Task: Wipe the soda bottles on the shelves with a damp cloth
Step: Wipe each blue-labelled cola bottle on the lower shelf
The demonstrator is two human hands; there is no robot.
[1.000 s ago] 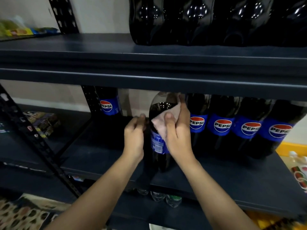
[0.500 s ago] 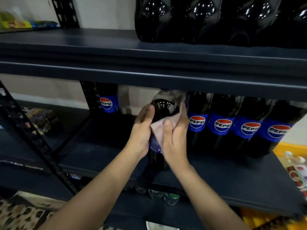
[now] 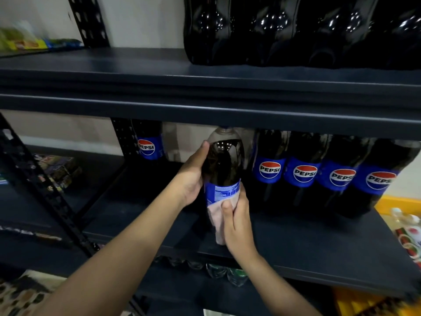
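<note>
Bottle (image 3: 223,169): upright at middle shelf (image 3: 296,245) front edge, 9 o'clock of Pepsi row (image 3: 323,174) | left hand (image 3: 193,176) grasps shoulder | right hand (image 3: 238,221) grip presses cloth (image 3: 216,218) around lower body | risk: wet plastic, downward stroke may tip bottle off edge.

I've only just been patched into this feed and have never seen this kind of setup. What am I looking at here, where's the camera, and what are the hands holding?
There is no machine: these are a person's two bare hands, seen from a camera worn on the head, looking forward and down. The left hand grips the upper side of a Pepsi bottle standing at the front of a dark shelf. The right hand presses a pale pink cloth around the bottle's lower part, just under its blue label. To the right stands a row of Pepsi bottles; another bottle stands back left. More dark bottles sit on the shelf above.
</note>
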